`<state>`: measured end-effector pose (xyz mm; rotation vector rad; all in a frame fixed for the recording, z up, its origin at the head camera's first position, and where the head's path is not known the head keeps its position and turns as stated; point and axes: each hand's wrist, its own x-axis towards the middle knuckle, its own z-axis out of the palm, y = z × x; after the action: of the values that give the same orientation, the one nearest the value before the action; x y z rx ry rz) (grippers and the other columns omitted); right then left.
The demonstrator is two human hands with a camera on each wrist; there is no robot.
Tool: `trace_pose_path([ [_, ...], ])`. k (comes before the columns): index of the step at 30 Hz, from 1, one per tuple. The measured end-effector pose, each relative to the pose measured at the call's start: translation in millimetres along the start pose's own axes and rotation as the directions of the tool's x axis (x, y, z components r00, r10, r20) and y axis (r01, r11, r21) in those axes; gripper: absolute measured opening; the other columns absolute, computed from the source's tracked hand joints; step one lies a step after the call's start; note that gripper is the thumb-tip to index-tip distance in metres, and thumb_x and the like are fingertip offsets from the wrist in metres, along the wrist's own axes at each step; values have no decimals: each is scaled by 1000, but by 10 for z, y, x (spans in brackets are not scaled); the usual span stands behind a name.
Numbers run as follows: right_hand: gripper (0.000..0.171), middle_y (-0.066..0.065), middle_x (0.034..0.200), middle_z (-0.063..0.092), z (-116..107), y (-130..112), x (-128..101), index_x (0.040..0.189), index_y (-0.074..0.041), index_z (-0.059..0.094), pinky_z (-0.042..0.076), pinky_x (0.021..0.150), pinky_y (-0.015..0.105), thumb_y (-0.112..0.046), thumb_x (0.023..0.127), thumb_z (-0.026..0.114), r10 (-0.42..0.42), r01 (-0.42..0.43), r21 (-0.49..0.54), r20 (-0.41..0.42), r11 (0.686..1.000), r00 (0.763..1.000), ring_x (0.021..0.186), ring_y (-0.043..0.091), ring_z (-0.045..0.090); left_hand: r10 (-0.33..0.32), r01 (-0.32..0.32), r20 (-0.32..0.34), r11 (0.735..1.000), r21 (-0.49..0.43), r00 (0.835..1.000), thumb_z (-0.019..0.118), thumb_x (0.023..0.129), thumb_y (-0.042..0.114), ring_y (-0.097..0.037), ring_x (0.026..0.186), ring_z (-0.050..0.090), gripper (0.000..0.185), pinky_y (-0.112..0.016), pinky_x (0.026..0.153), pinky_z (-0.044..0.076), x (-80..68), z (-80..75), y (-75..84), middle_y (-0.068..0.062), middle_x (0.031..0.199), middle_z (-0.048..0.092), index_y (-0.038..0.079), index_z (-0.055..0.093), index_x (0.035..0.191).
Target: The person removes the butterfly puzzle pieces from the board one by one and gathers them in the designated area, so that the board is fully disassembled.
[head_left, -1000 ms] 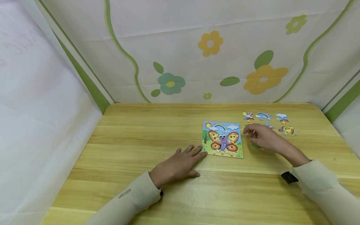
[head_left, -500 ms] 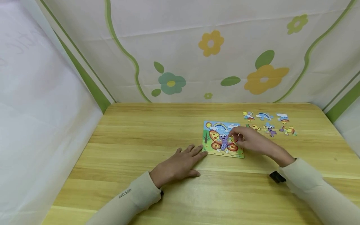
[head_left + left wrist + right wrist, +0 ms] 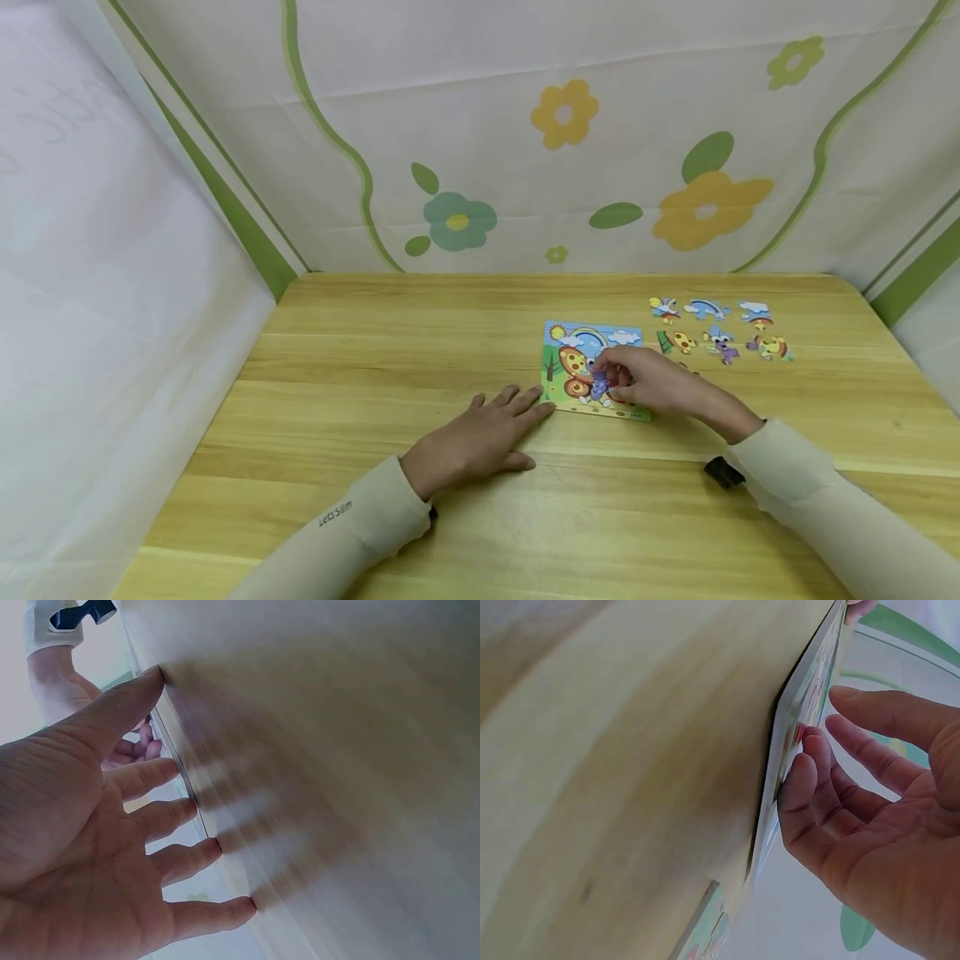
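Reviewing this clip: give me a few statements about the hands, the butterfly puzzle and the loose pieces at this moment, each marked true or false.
1. The left hand lies flat on the table, fingertips at the puzzle board's near left corner. True.
2. The right hand rests off the board among the loose pieces. False: it is over the board, fingers on the butterfly picture.
3. The loose pieces lie left of the board. False: they lie to its right, toward the far edge.
4. Both sleeves are pale beige. True.
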<state>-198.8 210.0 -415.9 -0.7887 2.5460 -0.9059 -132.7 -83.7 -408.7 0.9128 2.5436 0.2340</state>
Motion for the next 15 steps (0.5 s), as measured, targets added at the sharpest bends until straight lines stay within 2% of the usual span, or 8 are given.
trace_pose_path([
  [10,36,6,98,62,5,14,13,121,-3,67,49,71,25,10,87,71,-13,14,-14,36,1000,999,83,15,53,3,-3,2,1000,5,1000,60,105,45,-30,164,18,76,-65,123,32,-6,-9,3,0,178,15,27,23,169],
  [15,33,5,94,60,9,23,28,121,-2,67,48,69,25,9,91,70,-1,2,-19,36,1000,999,81,15,52,6,-6,1,1000,2,1000,60,105,45,-30,164,18,76,-65,123,31,-7,-7,2,0,178,15,27,23,169],
])
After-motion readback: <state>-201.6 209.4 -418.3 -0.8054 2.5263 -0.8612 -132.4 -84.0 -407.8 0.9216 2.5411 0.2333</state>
